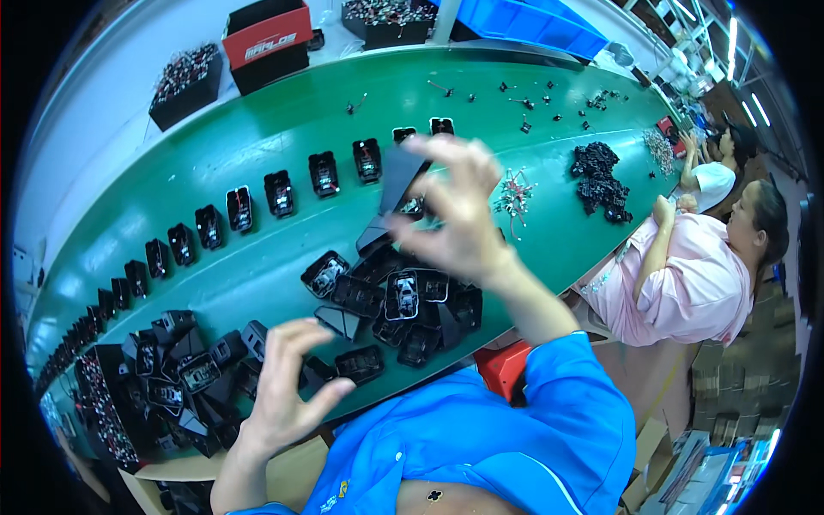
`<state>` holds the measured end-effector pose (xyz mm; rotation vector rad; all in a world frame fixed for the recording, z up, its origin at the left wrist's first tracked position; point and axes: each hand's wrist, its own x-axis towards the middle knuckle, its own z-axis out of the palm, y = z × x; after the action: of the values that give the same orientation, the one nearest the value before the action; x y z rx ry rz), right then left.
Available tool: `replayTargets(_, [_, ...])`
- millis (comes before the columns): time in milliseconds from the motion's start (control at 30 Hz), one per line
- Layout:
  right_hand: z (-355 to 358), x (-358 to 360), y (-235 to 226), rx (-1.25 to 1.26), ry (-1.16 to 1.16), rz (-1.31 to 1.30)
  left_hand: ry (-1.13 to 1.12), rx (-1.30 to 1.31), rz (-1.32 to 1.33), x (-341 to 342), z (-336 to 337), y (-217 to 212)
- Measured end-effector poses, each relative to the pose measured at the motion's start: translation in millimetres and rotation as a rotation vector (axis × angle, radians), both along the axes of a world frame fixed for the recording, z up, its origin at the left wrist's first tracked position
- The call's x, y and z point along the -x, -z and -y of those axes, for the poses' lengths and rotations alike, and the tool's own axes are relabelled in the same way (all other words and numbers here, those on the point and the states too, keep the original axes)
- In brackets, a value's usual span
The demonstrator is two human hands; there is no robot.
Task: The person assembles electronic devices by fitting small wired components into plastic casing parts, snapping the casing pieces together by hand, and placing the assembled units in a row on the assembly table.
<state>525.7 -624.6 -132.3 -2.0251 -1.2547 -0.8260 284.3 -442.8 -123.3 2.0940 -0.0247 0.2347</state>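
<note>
Head view, so what's the right hand [463, 202] got?

Dark casing [402, 176], from what I can see standing here. It's up over the green worktop [549, 249], by the far side of the middle pile [408, 296]. Fingers are bent around it with the thumb well apart from them. Hand's kinda blurry, so I can't tell exactly where it's pinched.

And the left hand [287, 390]?

Nothing in it. Fingers and thumb are spread in a wide C, just beside a grey-sided casing [337, 322] on the left of that middle pile. Can't tell if the fingertips touch it.

That pile's a mess lol. All casings?

Looks like it, mostly hollow black ones tipped every which way, some with a pale insert showing. There's a left pile [193, 373] too, beside a load of small red-and-white parts [105, 416]. Then a long row of casings [279, 193] curves along the far side, neatly spaced.

Anything over to the right?

Bundle of wires [515, 202], then a heap of black parts [596, 180] further along. Person in pink [695, 266] is at the worktop's edge, with a person in white [714, 182] beyond. Across the back there's a red-and-black box [268, 47] and a blue bin [532, 30].
</note>
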Motion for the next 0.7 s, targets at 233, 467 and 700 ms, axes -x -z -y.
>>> replayTargets(233, [87,-179,32,0.564,0.352,-0.025,0.252,-0.523,-0.223,5,5,8])
replayTargets(467, [82,-217,53,0.812,0.312,-0.150,0.239,-0.614,-0.245,3,0,18])
replayTargets(700, [75,-227,61,0.912,0.318,-0.136,0.217,-0.670,-0.182,-6,0,19])
